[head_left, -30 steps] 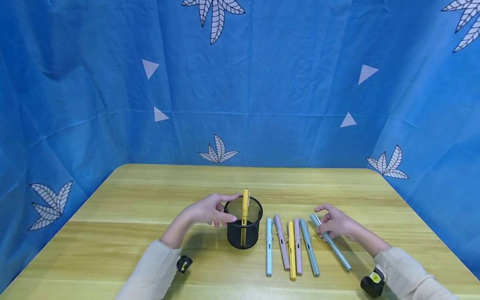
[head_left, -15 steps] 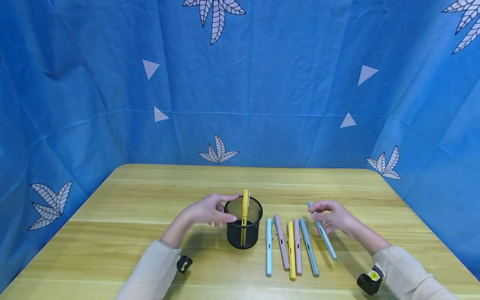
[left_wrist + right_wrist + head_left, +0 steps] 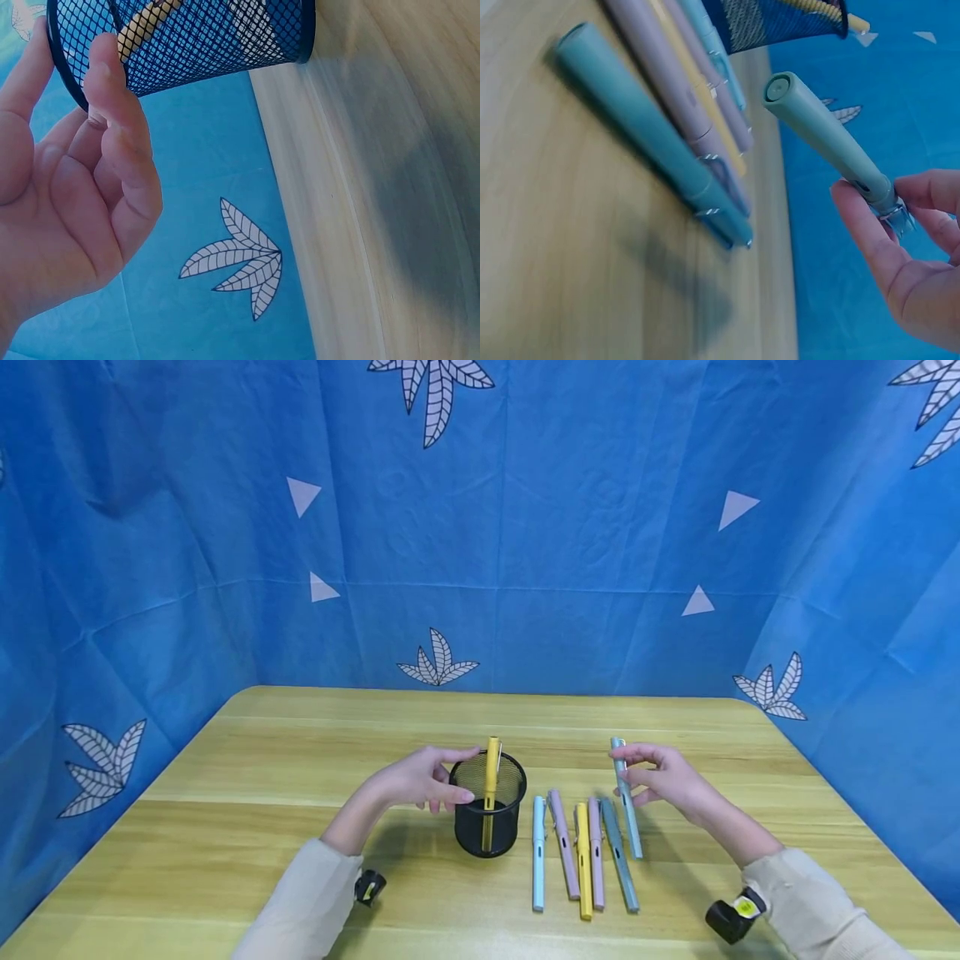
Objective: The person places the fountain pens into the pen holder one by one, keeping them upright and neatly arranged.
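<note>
A black mesh pen holder (image 3: 487,835) stands upright at the table's middle with a yellow pen (image 3: 491,768) inside. My left hand (image 3: 423,778) holds it by the rim from the left, index finger along the far side and thumb at the near side. In the left wrist view, the left hand's fingers (image 3: 116,112) lie against the rim. My right hand (image 3: 671,781) pinches a light blue-green pen (image 3: 628,814) near its clip end. This pen is raised and tilted, its other end pointing down. In the right wrist view the pen's flat end (image 3: 778,88) faces the camera.
Right of the holder lie several capped pens side by side: a light blue pen (image 3: 538,856), a purple pen (image 3: 564,847), a yellow pen (image 3: 583,864), another purple pen (image 3: 596,856) and a teal pen (image 3: 619,857). A blue curtain (image 3: 570,527) hangs behind the wooden table (image 3: 337,718).
My right hand has lifted the blue-green pen off the table, carried it left toward the row and turned it more upright. The left hand and the pen holder have stayed put.
</note>
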A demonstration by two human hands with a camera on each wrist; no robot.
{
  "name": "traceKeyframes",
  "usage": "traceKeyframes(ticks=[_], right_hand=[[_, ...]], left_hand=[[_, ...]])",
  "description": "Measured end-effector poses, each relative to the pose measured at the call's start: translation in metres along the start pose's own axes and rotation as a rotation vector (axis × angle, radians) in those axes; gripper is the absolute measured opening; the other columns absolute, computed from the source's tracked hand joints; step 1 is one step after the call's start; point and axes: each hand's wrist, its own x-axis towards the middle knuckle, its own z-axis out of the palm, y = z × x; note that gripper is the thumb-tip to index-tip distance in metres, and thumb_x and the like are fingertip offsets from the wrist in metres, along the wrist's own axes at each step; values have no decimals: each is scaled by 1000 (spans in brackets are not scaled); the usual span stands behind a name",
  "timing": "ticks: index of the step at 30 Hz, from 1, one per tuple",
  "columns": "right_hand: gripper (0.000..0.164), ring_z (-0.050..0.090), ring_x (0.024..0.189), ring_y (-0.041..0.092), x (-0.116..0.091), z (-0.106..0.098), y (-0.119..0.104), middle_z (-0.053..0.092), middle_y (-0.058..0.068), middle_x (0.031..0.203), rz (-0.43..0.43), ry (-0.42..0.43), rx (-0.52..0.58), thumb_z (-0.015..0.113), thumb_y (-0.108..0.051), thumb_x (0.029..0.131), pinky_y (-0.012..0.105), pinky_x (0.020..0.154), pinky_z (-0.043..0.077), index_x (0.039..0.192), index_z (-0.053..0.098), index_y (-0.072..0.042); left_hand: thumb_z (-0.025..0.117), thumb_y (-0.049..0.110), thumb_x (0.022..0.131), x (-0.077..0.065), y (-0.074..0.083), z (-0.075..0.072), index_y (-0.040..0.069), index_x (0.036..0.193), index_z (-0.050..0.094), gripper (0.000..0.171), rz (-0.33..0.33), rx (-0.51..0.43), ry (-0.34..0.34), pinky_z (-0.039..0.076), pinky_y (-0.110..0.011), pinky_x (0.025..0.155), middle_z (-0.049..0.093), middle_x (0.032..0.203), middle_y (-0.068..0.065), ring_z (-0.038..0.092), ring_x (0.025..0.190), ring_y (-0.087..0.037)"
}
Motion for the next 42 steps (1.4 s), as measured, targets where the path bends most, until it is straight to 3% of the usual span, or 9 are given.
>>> traceKeyframes(ticks=[10,15,19,24,34,42], right_hand=[[41,62,85,30,3,11,-18,37,25,109,-129,90,66,49,0,90,37,65,51,126,36,15],[40,63,81,23,3,16,-24,39,23,106,-164,128,111,51,0,89,36,65,51,126,39,12],[32,64,80,17,3,20,-26,40,19,104,-201,164,151,54,-3,89,35,65,52,121,52,-2],[26,64,80,23,6,25,-30,39,17,101,-272,209,240,54,-1,88,34,65,51,110,57,-16],[32,65,79,21,12,38,-40,44,13,95,-405,249,351,55,4,86,33,64,51,112,57,-13],[43,65,78,22,19,55,-41,42,15,95,-441,274,397,52,9,86,34,66,51,126,44,-4]], left_hand=[[64,19,84,1,0,0,12,140,32,65,-4,-9,-2,30,-23,41,60,61,-13,49,45,-13],[65,19,83,1,0,1,11,139,32,65,0,-11,2,30,-24,42,60,63,-16,49,45,-13],[66,19,83,1,0,1,12,139,33,65,-9,-6,10,30,-25,42,60,65,-21,49,45,-13],[66,19,82,1,1,0,12,139,34,65,-10,3,15,31,-24,42,60,62,-18,49,44,-13],[66,19,82,1,0,0,12,138,35,65,-7,-3,17,30,-24,42,60,67,-24,50,46,-18],[69,19,79,3,1,0,13,137,39,65,-20,23,41,31,-22,41,56,58,-15,53,52,-34]])
